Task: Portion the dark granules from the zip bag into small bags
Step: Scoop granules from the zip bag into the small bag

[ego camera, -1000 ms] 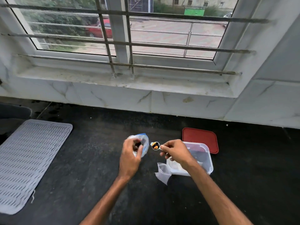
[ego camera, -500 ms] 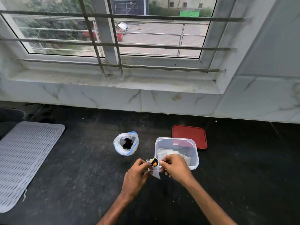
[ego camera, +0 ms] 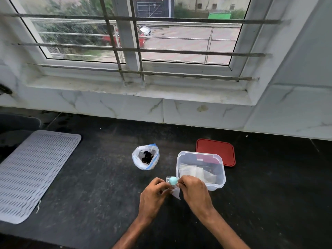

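Clear plastic, a small bag [ego camera: 175,192], is pinched by the left hand [ego camera: 154,194] at its mouth, likely to keep it open under the scoop [ego camera: 173,180]. The right hand [ego camera: 194,190] is clamped on the scoop's handle and has turned the pale blue bowl over the bag, so its back faces up; I judge a portion is being tipped in. Whether any granules have landed I cannot tell.

The zip bag [ego camera: 145,157] stands open on the dark desk [ego camera: 100,186], apart from the hands, with granules [ego camera: 147,156] dark at its bottom. Its upright mouth suits dipping again. Just right of the hands sits a clear tub [ego camera: 220,180] holding more small bags, its red lid [ego camera: 215,152] behind. A ribbed mat [ego camera: 32,169] lies far left. Nothing blocks the path between the two bags.
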Available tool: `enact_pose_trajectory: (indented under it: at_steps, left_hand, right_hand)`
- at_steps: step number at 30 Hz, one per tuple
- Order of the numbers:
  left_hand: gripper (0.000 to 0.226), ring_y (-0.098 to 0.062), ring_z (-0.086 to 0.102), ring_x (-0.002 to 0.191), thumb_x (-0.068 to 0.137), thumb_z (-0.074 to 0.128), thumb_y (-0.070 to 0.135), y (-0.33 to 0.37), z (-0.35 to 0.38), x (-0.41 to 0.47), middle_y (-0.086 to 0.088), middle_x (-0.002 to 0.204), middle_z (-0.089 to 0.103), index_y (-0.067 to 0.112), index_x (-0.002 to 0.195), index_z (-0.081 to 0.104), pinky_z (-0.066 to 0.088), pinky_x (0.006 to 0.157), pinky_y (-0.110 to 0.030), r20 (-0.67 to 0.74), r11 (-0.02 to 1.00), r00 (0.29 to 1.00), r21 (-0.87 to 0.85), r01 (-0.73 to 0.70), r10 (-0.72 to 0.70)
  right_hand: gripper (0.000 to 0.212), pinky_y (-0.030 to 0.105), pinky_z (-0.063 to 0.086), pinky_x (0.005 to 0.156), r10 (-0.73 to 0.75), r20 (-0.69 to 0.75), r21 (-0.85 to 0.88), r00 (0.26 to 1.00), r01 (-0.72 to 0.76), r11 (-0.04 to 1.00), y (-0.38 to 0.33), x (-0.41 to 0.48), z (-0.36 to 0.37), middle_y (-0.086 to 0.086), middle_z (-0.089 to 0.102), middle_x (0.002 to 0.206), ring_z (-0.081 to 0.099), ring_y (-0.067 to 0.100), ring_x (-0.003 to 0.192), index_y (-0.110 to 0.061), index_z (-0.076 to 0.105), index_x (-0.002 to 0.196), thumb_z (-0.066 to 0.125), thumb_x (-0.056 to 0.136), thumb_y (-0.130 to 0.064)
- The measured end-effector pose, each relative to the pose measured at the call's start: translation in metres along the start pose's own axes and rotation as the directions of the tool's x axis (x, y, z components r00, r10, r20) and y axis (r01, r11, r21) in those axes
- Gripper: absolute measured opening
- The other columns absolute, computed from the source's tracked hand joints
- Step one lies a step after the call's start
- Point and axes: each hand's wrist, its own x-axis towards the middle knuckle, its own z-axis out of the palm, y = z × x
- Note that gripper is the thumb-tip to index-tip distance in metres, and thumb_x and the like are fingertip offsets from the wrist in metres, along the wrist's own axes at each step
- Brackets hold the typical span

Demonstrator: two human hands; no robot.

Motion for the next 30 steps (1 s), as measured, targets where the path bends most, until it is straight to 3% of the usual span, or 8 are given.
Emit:
enact_pose_trajectory:
  at_steps: [4, 6, 9, 13, 18, 23, 26, 30]
  left_hand:
    - [0.014, 0.001, 0.060, 0.075, 0.080, 0.078, 0.034, 0.000, 0.002, 0.000, 0.020, 0.090, 0.056, 0.034, 0.091, 0.069, 0.046, 0.053, -0.016, 0.006, 0.999, 1.000, 0.045, 0.002, -0.003]
    - [0.014, 0.002, 0.060, 0.075, 0.081, 0.077, 0.037, 0.002, 0.005, 0.000, 0.019, 0.089, 0.055, 0.034, 0.092, 0.069, 0.045, 0.052, -0.014, 0.027, 0.998, 1.000, 0.058, -0.008, 0.007]
    - [0.018, 0.010, 0.059, 0.077, 0.082, 0.076, 0.035, 0.007, 0.007, -0.001, 0.022, 0.090, 0.054, 0.034, 0.098, 0.069, 0.045, 0.054, -0.010, 0.042, 0.999, 0.999, 0.048, -0.021, 0.019]
    - [0.022, 0.007, 0.061, 0.081, 0.084, 0.074, 0.035, 0.007, 0.008, -0.001, 0.020, 0.094, 0.055, 0.035, 0.105, 0.067, 0.052, 0.060, -0.012, 0.069, 0.999, 0.997, 0.030, -0.027, 0.025]
    - [0.015, 0.006, 0.061, 0.080, 0.083, 0.075, 0.037, 0.003, 0.007, 0.000, 0.020, 0.095, 0.058, 0.033, 0.096, 0.068, 0.047, 0.063, -0.006, 0.083, 0.999, 0.996, 0.016, -0.037, 0.035]
    - [0.020, 0.003, 0.062, 0.082, 0.082, 0.076, 0.037, -0.005, 0.011, -0.003, 0.018, 0.098, 0.067, 0.033, 0.100, 0.071, 0.046, 0.066, -0.004, 0.091, 0.996, 0.993, 0.031, -0.083, 0.080]
    - [0.023, 0.002, 0.065, 0.086, 0.082, 0.075, 0.037, -0.007, 0.011, -0.002, 0.017, 0.101, 0.069, 0.033, 0.104, 0.073, 0.054, 0.075, -0.013, 0.083, 0.996, 0.993, 0.017, -0.086, 0.084]
    - [0.021, 0.003, 0.064, 0.085, 0.083, 0.075, 0.035, -0.006, 0.010, -0.001, 0.018, 0.102, 0.067, 0.032, 0.103, 0.073, 0.051, 0.073, -0.006, 0.075, 0.997, 0.994, 0.009, -0.076, 0.076]
  right_hand:
    - [0.007, 0.002, 0.037, 0.061, 0.122, 0.002, 0.125, 0.993, -0.121, 0.985, 0.002, 0.004, -0.004, -0.008, 0.075, 0.086, 0.061, 0.000, 0.070, -0.020, 0.075, 0.091, 0.071, 0.090, -0.025]
    - [0.005, 0.004, 0.040, 0.059, 0.184, 0.016, 0.192, 0.983, -0.183, 0.964, 0.006, 0.007, -0.005, -0.011, 0.073, 0.077, 0.061, -0.002, 0.064, -0.022, 0.076, 0.086, 0.073, 0.089, -0.025]
    - [0.007, 0.015, 0.051, 0.061, 0.230, 0.052, 0.250, 0.972, -0.236, 0.939, 0.012, 0.009, -0.004, -0.012, 0.070, 0.067, 0.064, 0.001, 0.060, -0.024, 0.075, 0.080, 0.075, 0.087, -0.024]
    - [0.011, 0.031, 0.061, 0.062, 0.288, 0.103, 0.336, 0.952, -0.305, 0.891, 0.016, 0.012, -0.006, -0.007, 0.072, 0.066, 0.069, 0.008, 0.058, -0.024, 0.073, 0.078, 0.074, 0.088, -0.020]
    - [0.007, 0.011, 0.050, 0.068, 0.189, 0.094, 0.166, 0.977, -0.203, 0.965, 0.015, 0.010, -0.003, -0.014, 0.074, 0.080, 0.066, -0.003, 0.072, -0.025, 0.077, 0.087, 0.080, 0.081, -0.022]
    - [0.011, 0.021, 0.056, 0.074, 0.204, 0.043, 0.081, 0.978, -0.207, 0.975, 0.012, 0.000, 0.004, -0.011, 0.076, 0.088, 0.069, 0.003, 0.080, -0.025, 0.078, 0.091, 0.080, 0.081, -0.021]
    - [0.010, 0.018, 0.056, 0.074, 0.223, 0.016, 0.128, 0.975, -0.223, 0.966, 0.012, 0.001, 0.003, -0.012, 0.076, 0.086, 0.068, 0.000, 0.078, -0.024, 0.078, 0.090, 0.080, 0.081, -0.020]
    - [0.008, 0.021, 0.057, 0.075, 0.238, 0.010, 0.175, 0.971, -0.236, 0.956, 0.011, 0.004, 0.000, -0.013, 0.076, 0.084, 0.068, -0.001, 0.077, -0.024, 0.079, 0.090, 0.080, 0.082, -0.022]
